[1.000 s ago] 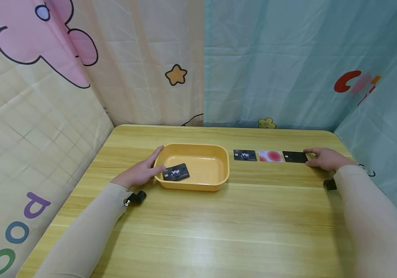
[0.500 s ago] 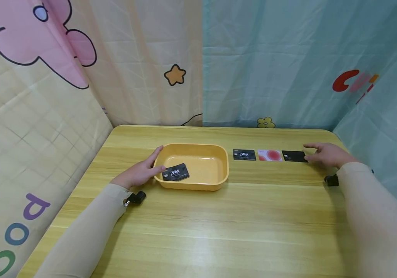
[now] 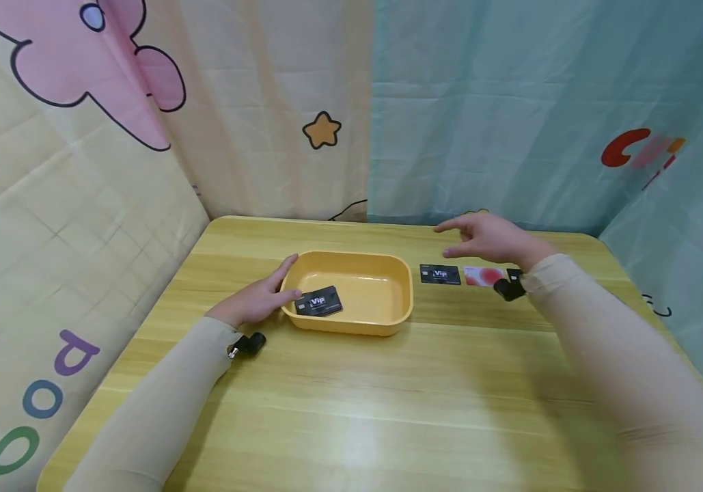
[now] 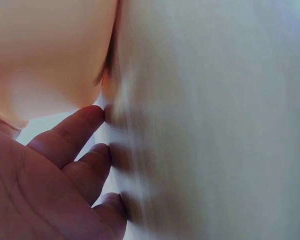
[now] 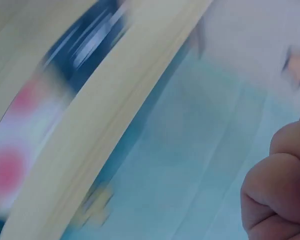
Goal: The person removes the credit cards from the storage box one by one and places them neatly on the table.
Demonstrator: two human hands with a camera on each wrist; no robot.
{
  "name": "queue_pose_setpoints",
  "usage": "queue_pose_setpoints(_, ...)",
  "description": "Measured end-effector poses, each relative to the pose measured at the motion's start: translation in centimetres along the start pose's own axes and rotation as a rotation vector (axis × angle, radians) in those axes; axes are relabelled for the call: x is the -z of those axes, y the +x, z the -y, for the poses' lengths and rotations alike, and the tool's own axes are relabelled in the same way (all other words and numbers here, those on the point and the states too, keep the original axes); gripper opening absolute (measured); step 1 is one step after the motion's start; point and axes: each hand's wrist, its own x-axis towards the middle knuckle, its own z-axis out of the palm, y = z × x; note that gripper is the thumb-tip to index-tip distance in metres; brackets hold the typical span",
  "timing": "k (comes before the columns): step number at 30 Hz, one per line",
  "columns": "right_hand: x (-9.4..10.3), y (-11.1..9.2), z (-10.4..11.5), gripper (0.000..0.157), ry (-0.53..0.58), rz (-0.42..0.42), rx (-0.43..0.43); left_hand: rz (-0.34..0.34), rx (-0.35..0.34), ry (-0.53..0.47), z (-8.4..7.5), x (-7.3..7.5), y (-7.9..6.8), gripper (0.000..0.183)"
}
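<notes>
My left hand [image 3: 254, 301] grips the left end of a yellow plastic tray [image 3: 345, 325], thumb over the rim and fingers along the outside. In the left wrist view, its fingertips [image 4: 92, 117] meet the tabletop beside the tray wall [image 4: 50, 55]. A black Vip card [image 3: 319, 301] lies inside the tray at the left, seemingly over another card. Above the table, my right hand [image 3: 492, 239] holds nothing, index finger and thumb apart. Below it lie a black Vip card [image 3: 440, 274], a pink-and-white card [image 3: 483, 276] and a black card [image 3: 514, 274], mostly hidden by the wrist camera.
The wooden table [image 3: 351, 389] extends in front of the tray. Printed curtains [image 3: 480, 123] hang along its back and both sides. A dark camera [image 3: 509, 289] sits on the right wrist and another camera [image 3: 251, 344] on the left.
My right hand has left the black card at the right end, risen and moved left over the row. The left hand stays on the tray. The head view has shifted slightly.
</notes>
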Motion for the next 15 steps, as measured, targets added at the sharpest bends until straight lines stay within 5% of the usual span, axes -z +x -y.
queue_pose_setpoints(8,-4.7,6.5,9.3,0.061,0.028,0.203,0.208,0.000,-0.013,-0.014,0.3,0.1,-0.1,0.086)
queue_pose_setpoints(15,-8.1,10.5,12.8,0.061,-0.025,0.278,0.262,0.005,-0.002,-0.008,0.2,0.1,0.0,0.087)
